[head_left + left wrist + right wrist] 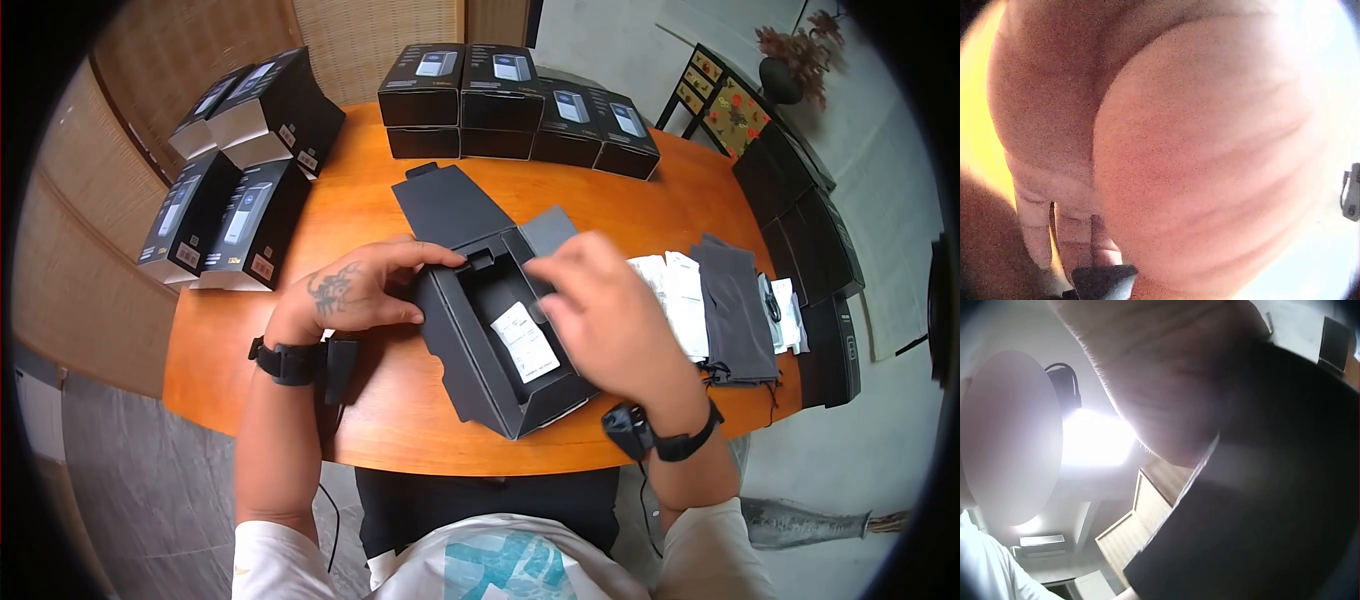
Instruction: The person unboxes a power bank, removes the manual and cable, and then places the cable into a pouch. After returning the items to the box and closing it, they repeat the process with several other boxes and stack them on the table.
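An opened black box (455,340) lies slanted on the table, its long lid flap (450,205) folded back away from me. Inside, a white printed slip of paper (527,343) rests on the dark bottom. My left hand (365,285) holds the box at its left side, index finger over the far left rim and thumb against the outer wall. Motion blurs my right hand (620,320), which is over the box's right side with bent fingers beside a grey side flap (550,230). I cannot tell whether those fingers pinch anything. Dark card (1260,487) fills much of the right wrist view.
Printed black boxes stand stacked at the back (460,100) and far left (225,215). To the right lie white packets (675,300), a grey drawstring pouch (735,310) and a bagged cable (785,310). More black boxes (810,230) line the right edge.
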### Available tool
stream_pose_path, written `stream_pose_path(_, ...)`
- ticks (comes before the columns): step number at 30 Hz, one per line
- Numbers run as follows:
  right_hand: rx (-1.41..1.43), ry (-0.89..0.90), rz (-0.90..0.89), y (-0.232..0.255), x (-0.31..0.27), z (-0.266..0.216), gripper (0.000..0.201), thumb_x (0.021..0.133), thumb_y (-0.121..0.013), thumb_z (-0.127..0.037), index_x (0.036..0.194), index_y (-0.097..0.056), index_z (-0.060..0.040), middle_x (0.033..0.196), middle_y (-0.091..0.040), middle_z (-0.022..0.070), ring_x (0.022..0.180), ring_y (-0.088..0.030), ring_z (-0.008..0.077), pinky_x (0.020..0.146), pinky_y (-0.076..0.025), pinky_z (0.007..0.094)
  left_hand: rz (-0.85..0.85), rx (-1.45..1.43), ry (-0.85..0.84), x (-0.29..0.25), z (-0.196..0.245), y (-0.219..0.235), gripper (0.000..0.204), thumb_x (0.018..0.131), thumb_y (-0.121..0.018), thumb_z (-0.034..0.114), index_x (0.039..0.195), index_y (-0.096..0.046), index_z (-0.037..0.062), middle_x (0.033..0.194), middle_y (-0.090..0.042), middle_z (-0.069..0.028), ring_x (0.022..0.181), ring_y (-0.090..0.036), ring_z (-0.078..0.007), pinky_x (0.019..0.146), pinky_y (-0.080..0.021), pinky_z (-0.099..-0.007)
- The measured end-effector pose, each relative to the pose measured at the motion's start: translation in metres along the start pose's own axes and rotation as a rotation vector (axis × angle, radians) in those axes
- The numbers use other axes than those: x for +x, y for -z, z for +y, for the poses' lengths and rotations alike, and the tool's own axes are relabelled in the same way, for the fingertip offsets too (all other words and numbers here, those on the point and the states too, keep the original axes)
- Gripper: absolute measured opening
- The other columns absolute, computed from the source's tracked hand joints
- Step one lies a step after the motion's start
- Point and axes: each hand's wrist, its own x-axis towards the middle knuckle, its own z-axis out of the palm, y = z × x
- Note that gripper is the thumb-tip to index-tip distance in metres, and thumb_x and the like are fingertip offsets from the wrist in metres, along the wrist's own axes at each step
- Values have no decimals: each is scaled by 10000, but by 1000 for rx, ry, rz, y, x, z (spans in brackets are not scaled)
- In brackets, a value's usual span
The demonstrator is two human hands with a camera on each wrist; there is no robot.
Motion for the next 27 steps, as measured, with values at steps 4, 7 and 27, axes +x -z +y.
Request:
stream_pose_path(4, -200, -334, 97, 47, 0, 43, 201, 890, -684, -62, 1082, -716, -10, 1083, -681, 173, 1026, -664, 345, 919, -530, 411, 13, 33, -15, 1, 7, 3, 594, 802, -755, -46, 1355, -639, 138, 1188, -609, -100, 1108, -602, -282, 995, -478, -360)
stream_pose_path(7, -356, -625, -16, 71, -8, 72, 253, 861, -724, -91, 1097, -720, -1, 1112, -707, 187, 1073, -672, 353, 954, -524, 410, 46, 17, -51, 2, 10, 1, 437, 874, -686, 1, 1296, -653, 110, 1183, -597, -112, 1123, -589, -281, 984, -472, -356)
stream_pose_path(27, -463, -907, -91, 79, -12, 85, 688, 803, -789, -189, 1435, -565, -36, 1449, -559, 231, 1287, -607, 361, 1076, -498, 406, 164, 27, -57, 5, 3, -12, 348, 900, -785, 186, 1200, -634, 97, 1188, -625, -89, 1137, -577, -265, 1011, -456, -366)
